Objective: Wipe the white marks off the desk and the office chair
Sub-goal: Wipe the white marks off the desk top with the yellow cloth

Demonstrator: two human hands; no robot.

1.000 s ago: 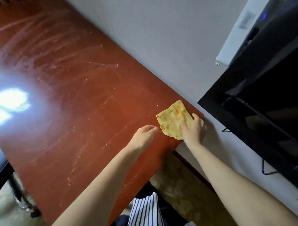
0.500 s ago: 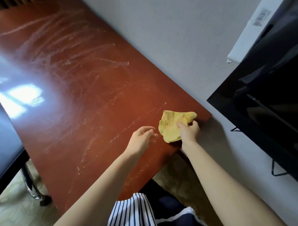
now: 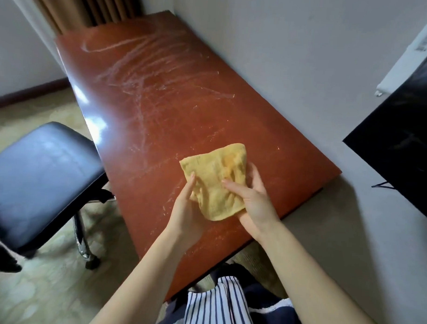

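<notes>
Both hands, left (image 3: 185, 209) and right (image 3: 251, 199), grip the cloth (image 3: 214, 181) over the desk (image 3: 161, 106); white marks (image 3: 148, 70) lie toward 11 o'clock.

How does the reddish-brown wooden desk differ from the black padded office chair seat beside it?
The reddish-brown wooden desk is a long, hard, flat top; the black padded office chair seat is smaller, cushioned and rounded at its edges. The desk carries bold white streaks, thickest at its far end; the chair seat shows only a faint pale haze. The desk stands against the wall; the chair sits off its open side. Both are glossy.
</notes>
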